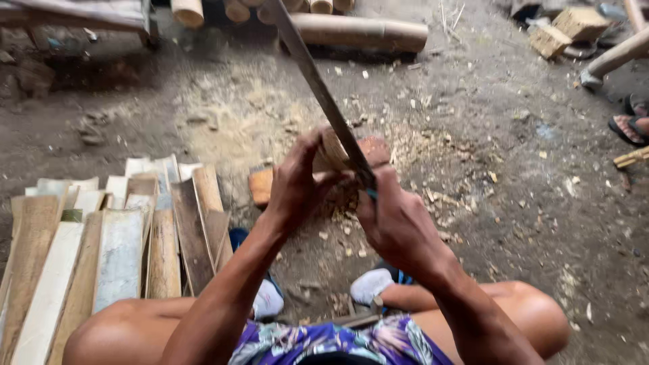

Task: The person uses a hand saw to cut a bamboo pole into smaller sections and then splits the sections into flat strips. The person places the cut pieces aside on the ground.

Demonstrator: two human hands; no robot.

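Pale split bamboo slats (101, 243) lie fanned on the dirt floor (514, 203) at the far left, overlapping like shingles just beside the seated person's left knee, within easy reach and out of the blade's way. Moving right, the left hand (297, 186) wraps its fingers (312, 150) closed around the top of a short bamboo piece (331, 150), holding it upright on a reddish-brown wooden block (262, 186), which gives the piece a firm base off the loose ground. The blade partly hides the piece, so I can't quite tell how deep the cut has gone. The long machete (318, 88) slants up and away from the hands, its edge set against the top of the piece, seemingly so it can be driven down along the grain. Next, the right hand (395, 223) is clenched tight on the machete's handle, just beside the left. Chips and sawdust (433, 196) are scattered around the block. Beyond, thick bamboo poles (358, 32) rest across the floor at the top. At the far right, well apart, are wood offcuts (564, 30) and another person's sandalled foot (630, 127).
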